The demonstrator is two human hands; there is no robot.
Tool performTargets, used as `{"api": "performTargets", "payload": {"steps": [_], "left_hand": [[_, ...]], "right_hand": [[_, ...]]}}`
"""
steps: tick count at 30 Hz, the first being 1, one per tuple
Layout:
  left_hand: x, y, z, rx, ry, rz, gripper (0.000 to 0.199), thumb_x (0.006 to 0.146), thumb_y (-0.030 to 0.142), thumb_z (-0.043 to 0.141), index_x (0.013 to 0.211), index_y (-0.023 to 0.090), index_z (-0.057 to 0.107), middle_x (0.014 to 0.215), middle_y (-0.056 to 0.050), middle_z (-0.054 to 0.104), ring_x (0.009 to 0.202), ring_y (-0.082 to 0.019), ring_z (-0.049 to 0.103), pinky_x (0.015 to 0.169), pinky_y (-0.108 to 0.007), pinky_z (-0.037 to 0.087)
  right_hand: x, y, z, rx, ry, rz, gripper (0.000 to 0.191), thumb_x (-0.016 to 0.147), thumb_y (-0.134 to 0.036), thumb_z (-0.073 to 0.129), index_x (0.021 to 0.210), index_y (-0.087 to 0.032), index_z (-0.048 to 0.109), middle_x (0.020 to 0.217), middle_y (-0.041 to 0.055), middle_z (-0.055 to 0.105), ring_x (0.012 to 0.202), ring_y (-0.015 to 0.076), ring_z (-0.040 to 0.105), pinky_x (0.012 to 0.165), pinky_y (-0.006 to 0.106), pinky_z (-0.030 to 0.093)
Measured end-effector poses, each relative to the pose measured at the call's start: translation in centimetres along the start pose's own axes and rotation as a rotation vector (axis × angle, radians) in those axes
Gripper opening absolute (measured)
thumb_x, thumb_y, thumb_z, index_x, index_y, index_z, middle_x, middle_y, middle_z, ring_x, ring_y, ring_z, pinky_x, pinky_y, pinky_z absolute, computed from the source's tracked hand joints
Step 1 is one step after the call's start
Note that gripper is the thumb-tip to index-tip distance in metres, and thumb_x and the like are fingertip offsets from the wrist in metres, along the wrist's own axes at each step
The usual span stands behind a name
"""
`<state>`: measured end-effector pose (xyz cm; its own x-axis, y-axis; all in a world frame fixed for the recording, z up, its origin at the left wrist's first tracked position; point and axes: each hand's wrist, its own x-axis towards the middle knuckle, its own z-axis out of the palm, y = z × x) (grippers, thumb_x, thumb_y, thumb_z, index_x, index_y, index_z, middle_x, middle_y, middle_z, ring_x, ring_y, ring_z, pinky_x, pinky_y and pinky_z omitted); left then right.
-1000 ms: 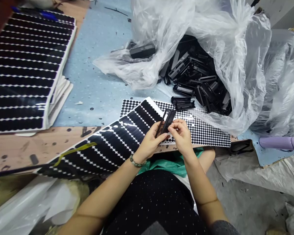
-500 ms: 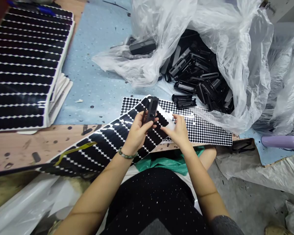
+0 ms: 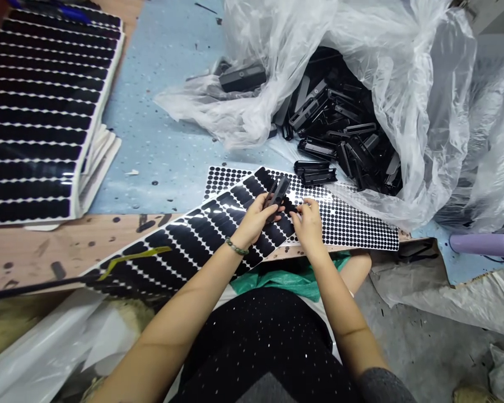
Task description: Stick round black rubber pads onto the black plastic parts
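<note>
Slotted black plastic part [image 3: 277, 192], long and narrow, pinched at a slant between the left hand's fingers [image 3: 265, 201]

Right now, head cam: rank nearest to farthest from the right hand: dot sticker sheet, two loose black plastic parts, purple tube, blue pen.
From the right hand:
1. Sheet of small black dot stickers: immediately to its right.
2. Two loose black plastic parts: just ahead, by the bag's edge.
3. Purple tube: far right.
4. Blue pen: far upper left, past the sticker sheets.
</note>
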<state>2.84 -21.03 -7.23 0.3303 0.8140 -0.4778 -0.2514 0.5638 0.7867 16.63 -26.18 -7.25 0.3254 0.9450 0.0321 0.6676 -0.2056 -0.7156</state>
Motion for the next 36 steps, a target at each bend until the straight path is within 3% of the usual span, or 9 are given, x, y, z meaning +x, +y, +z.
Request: {"api": "performTargets", "payload": {"steps": [2, 5, 7, 11, 21, 28, 32, 36], "left_hand": [[0.1, 0.2, 0.0, 0.004, 0.009, -0.015, 0.026, 0.075, 0.017, 0.064, 0.099, 0.019, 0.055, 0.099, -0.003, 0.066, 0.090, -0.015, 0.070, 0.068, -0.023, 0.055], [-0.3, 0.6, -0.1, 0.030, -0.002, -0.016, 0.028, 0.073, 0.018, 0.066, 0.099, 0.018, 0.056, 0.097, -0.004, 0.067, 0.087, -0.017, 0.070, 0.064, -0.022, 0.053], [-1.0, 1.0, -0.2, 0.067, -0.074, -0.004, 0.031, 0.071, 0.021, 0.068, 0.101, 0.018, 0.058, 0.096, -0.006, 0.068, 0.084, -0.019, 0.070, 0.061, -0.024, 0.053], [-2.8, 1.8, -0.2, 0.132, -0.225, 0.002, 0.035, 0.070, 0.028, 0.070, 0.103, 0.017, 0.061, 0.096, -0.006, 0.070, 0.082, -0.022, 0.070, 0.056, -0.025, 0.051], [-4.2, 2.4, 0.0, 0.200, -0.263, 0.059, 0.036, 0.070, 0.029, 0.070, 0.104, 0.020, 0.063, 0.092, -0.005, 0.069, 0.078, -0.022, 0.070, 0.053, -0.026, 0.051], [-5.1, 2.3, 0.4, 0.202, -0.299, 0.090, 0.035, 0.072, 0.029, 0.069, 0.106, 0.020, 0.063, 0.092, -0.004, 0.070, 0.078, -0.021, 0.071, 0.055, -0.025, 0.052], [-5.7, 2.3, 0.3, 0.175, -0.314, 0.071, 0.035, 0.073, 0.029, 0.069, 0.106, 0.020, 0.062, 0.092, -0.004, 0.070, 0.078, -0.021, 0.071, 0.054, -0.024, 0.052], [-6.0, 3.0, -0.1, 0.191, -0.326, 0.012, 0.033, 0.074, 0.027, 0.068, 0.105, 0.021, 0.059, 0.092, -0.004, 0.069, 0.075, -0.020, 0.070, 0.055, -0.025, 0.052]], "right_hand": [[-0.1, 0.0, -0.2, 0.015, -0.010, -0.062, 0.009, 0.080, -0.016, 0.061, 0.073, -0.020, 0.059, 0.114, 0.0124, 0.057, 0.109, 0.0258, 0.057, 0.096, 0.043, 0.047], [0.2, -0.1, -1.1, 0.206, -0.038, -0.064, 0.010, 0.080, -0.023, 0.063, 0.071, -0.021, 0.060, 0.106, 0.0080, 0.059, 0.099, 0.0220, 0.059, 0.085, 0.038, 0.052], [0.5, -0.3, -2.0, 0.355, -0.030, -0.042, 0.012, 0.080, -0.030, 0.064, 0.072, -0.022, 0.061, 0.104, 0.0067, 0.058, 0.097, 0.0205, 0.059, 0.080, 0.035, 0.053], [1.1, -1.2, -3.5, 0.474, -0.034, -0.078, 0.019, 0.078, -0.038, 0.067, 0.070, -0.021, 0.062, 0.105, 0.0062, 0.059, 0.103, 0.0214, 0.058, 0.084, 0.037, 0.052], [0.8, -2.5, -4.5, 0.401, -0.014, -0.115, 0.016, 0.080, -0.035, 0.066, 0.070, -0.022, 0.063, 0.101, 0.0044, 0.057, 0.097, 0.0196, 0.057, 0.084, 0.037, 0.053], [-0.2, -3.1, -4.6, 0.263, 0.090, -0.191, 0.010, 0.083, -0.031, 0.063, 0.078, -0.023, 0.063, 0.102, 0.0048, 0.055, 0.080, 0.0161, 0.057, 0.068, 0.033, 0.054], [-0.6, -3.3, -4.4, 0.179, 0.195, -0.323, 0.008, 0.087, -0.029, 0.060, 0.081, -0.025, 0.064, 0.100, 0.0048, 0.055, 0.094, 0.0198, 0.058, 0.080, 0.037, 0.055], [-0.9, -3.4, -4.5, 0.170, 0.141, -0.307, 0.008, 0.088, -0.027, 0.057, 0.083, -0.025, 0.064, 0.101, 0.0051, 0.055, 0.096, 0.0201, 0.058, 0.079, 0.037, 0.056]]}}
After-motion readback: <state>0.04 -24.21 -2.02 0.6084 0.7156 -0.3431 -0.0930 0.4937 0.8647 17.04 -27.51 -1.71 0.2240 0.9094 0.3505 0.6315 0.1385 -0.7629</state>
